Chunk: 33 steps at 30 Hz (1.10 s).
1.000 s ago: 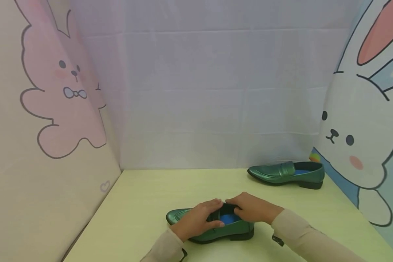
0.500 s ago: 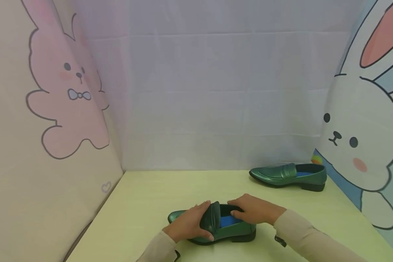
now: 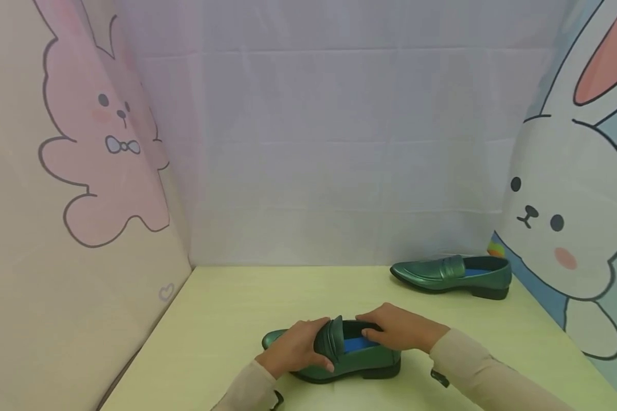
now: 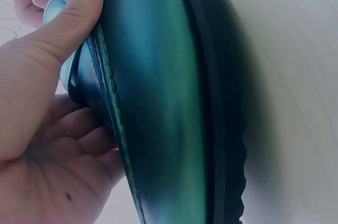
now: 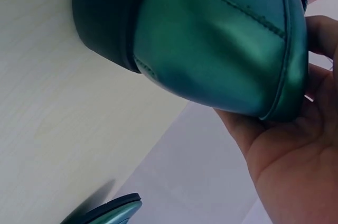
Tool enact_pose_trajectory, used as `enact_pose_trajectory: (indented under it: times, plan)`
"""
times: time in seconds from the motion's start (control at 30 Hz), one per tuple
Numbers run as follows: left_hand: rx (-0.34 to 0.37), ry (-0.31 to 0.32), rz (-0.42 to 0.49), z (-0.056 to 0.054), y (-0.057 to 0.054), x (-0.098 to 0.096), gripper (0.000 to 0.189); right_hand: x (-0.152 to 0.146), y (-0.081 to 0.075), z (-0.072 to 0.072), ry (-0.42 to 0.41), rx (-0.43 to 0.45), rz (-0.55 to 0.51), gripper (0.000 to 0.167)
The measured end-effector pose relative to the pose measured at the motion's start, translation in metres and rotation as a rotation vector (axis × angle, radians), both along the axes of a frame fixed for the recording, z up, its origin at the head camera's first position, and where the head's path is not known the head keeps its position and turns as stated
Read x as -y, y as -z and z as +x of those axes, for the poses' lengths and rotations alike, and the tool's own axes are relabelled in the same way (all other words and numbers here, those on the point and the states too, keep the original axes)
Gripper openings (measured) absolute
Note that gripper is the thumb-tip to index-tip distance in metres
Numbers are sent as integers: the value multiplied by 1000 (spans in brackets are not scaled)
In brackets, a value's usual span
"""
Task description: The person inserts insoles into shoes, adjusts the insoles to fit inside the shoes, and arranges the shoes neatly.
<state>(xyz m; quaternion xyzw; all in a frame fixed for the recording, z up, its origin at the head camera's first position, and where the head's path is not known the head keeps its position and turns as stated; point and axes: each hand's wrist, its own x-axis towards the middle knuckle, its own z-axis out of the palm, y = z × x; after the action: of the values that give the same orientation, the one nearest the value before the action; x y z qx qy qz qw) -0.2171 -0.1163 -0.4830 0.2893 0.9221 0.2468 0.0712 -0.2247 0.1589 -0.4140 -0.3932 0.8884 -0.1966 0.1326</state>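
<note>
A metallic green loafer (image 3: 362, 362) with a blue insole (image 3: 356, 344) rests on the table in the head view, toe to the left. My left hand (image 3: 295, 349) grips its front part, thumb on the near side and fingers over the far side. The tongue and strap (image 3: 334, 338) stand raised beside that thumb. At the back opening, my right hand (image 3: 398, 327) holds the far rim near the heel. In the left wrist view the thumb presses the upper (image 4: 153, 92). The right wrist view shows the heel part (image 5: 216, 44) against the palm.
A second green loafer (image 3: 449, 277) lies at the back right of the pale yellow table (image 3: 247, 297), toe to the left. White cloth (image 3: 339, 142) closes off the back. Side walls carry a pink rabbit (image 3: 103, 125) and a white rabbit (image 3: 560, 171).
My left hand has shifted slightly left toward the toe, and the tongue and strap now show upright where it covered them. The right hand stays at the heel opening with hardly any movement.
</note>
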Motion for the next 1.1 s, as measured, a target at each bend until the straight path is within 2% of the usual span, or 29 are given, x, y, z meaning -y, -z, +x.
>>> enact_pose_trajectory:
  times: [0.3,0.43,0.6,0.83,1.0,1.1]
  plan:
    - [-21,6,18,1,-1,-1,73,1,0,-1,6,6,-7,42]
    - [-19,2,27,2,0,-1,70,1,2,-2,6,5,-11,42]
    - [-24,-3,29,2,1,-2,76,2,1,-1,7,-5,-1,41]
    - [19,-26,8,3,0,-2,101,6,-6,0,0,-25,21,41]
    - [68,-56,-15,9,-1,3,108,19,-13,1,26,-30,52,51]
    - [54,-60,-30,11,-3,13,108,31,-19,3,46,-64,116,61]
